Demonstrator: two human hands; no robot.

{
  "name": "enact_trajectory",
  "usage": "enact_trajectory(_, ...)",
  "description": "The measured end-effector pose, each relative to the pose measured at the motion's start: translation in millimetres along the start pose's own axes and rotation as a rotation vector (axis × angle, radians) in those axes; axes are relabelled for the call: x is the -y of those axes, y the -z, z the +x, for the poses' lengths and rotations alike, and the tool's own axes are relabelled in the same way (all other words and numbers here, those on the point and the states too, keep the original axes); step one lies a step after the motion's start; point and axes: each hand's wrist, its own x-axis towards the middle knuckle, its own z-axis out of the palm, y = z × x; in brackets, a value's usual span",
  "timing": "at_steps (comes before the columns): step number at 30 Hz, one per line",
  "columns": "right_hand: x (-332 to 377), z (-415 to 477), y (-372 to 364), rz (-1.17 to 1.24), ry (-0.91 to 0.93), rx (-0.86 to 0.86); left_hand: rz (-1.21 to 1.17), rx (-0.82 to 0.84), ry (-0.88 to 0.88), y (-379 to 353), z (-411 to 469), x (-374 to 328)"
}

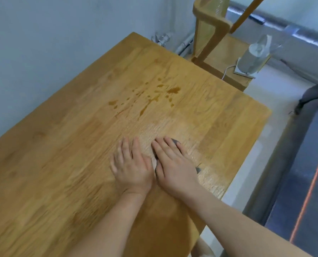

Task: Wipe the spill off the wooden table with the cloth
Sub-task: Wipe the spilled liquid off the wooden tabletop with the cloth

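Head view, looking down on the wooden table (pixel 61 145). Both hands are lying palm-down, side by side, near the right edge of the table. The right hand (pixel 173 164) is pressing flat on the grey cloth (pixel 175 140), with fingers straight and slightly spread; only small corners of the cloth are showing, past the fingertips, at the right side of the hand and in the narrow gap between the two hands. The left hand (pixel 130 164) is resting just beside it, fingers likewise straight and gripping nothing; whether the cloth is reaching under this palm cannot be told. The spill (pixel 145 97), a scatter of amber drops and streaks, is lying farther out on the table, apart from the fingertips. Wood just beyond the fingers is showing a faint wet sheen. A wooden chair (pixel 210 34) is standing past the far right corner.
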Motion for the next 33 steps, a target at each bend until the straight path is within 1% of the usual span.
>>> enact_trajectory(1,-7.9,-3.8,4.1,0.007,0.069,0.030,-0.020,0.025,-0.007,2.1,-1.7,-0.3)
enact_trajectory(2,-22.0,-5.4,9.8,-0.003,0.096,0.047,-0.041,0.064,-0.042,3.8,-4.8,-0.4)
enact_trajectory(3,-39.5,-4.7,15.8,-0.021,0.069,0.039,-0.055,0.108,-0.111,5.3,-8.4,0.4)
enact_trajectory(4,-60.8,-1.5,22.3,-0.039,-0.017,0.006,-0.063,0.144,-0.198,6.5,-11.4,1.5)
enact_trajectory(6,-102.7,7.0,38.1,-0.045,-0.286,-0.081,-0.075,0.172,-0.323,6.9,-12.7,4.1)
enact_trajectory(8,-117.1,14.8,44.6,-0.052,-0.461,-0.150,-0.075,0.155,-0.339,4.5,-11.2,6.0)
enact_trajectory(10,-95.6,16.2,37.2,-0.035,-0.529,-0.193,-0.075,0.119,-0.333,1.2,-9.8,6.3)
enact_trajectory(11,-77.3,11.0,30.5,-0.025,-0.499,-0.185,-0.077,0.103,-0.332,0.3,-9.4,5.8)
enact_trajectory(12,-57.5,1.6,21.8,-0.024,-0.404,-0.156,-0.076,0.089,-0.331,-0.5,-9.0,5.4)
enact_trajectory(14,-28.5,-25.3,13.5,-0.018,-0.116,-0.032,-0.076,0.074,-0.330,-1.3,-9.7,4.0)
enact_trajectory(15,-30.3,-32.6,16.1,-0.005,0.014,0.023,-0.078,0.077,-0.332,-0.9,-10.5,3.1)
enact_trajectory(16,-43.3,-31.7,22.7,0.011,0.102,0.053,-0.080,0.082,-0.336,-0.7,-11.4,2.9)
enact_trajectory(17,-62.7,-25.1,26.3,0.001,0.135,0.036,-0.079,0.087,-0.336,-0.5,-11.8,3.2)
enact_trajectory(18,-82.4,-15.3,30.3,-0.014,0.085,-0.003,-0.077,0.090,-0.334,-0.3,-11.7,3.5)
enact_trajectory(21,-128.4,18.5,46.4,-0.055,-0.311,-0.136,-0.068,0.085,-0.327,0.2,-9.4,4.6)
enact_trajectory(22,-130.6,24.9,47.2,-0.061,-0.417,-0.163,-0.059,0.084,-0.334,0.2,-8.6,4.3)
enact_trajectory(24,-112.5,27.5,44.8,-0.026,-0.526,-0.215,-0.046,0.091,-0.344,1.0,-8.2,3.3)
enact_trajectory(25,-97.0,25.7,41.9,0.010,-0.517,-0.230,-0.043,0.093,-0.344,1.6,-8.0,2.6)
enact_trajectory(26,-80.6,22.2,35.5,0.029,-0.447,-0.227,-0.040,0.095,-0.341,1.7,-8.3,1.1)
enact_trajectory(27,-63.4,16.8,26.7,0.030,-0.318,-0.202,-0.036,0.097,-0.335,2.1,-9.2,-0.3)
enact_trajectory(29,-40.7,6.9,13.3,0.055,-0.007,-0.097,-0.028,0.107,-0.326,3.4,-10.4,-0.7)
enact_trajectory(30,-43.0,7.1,14.7,0.075,0.116,-0.043,-0.024,0.113,-0.328,4.2,-10.3,-0.5)
enact_trajectory(31,-54.7,11.9,20.2,0.083,0.196,-0.020,-0.022,0.120,-0.332,4.8,-10.1,-0.3)
enact_trajectory(32,-73.1,20.1,26.1,0.075,0.214,-0.036,-0.023,0.125,-0.330,5.1,-9.8,0.2)
enact_trajectory(33,-93.7,30.8,33.8,0.064,0.155,-0.080,-0.026,0.131,-0.322,5.3,-9.6,-0.2)
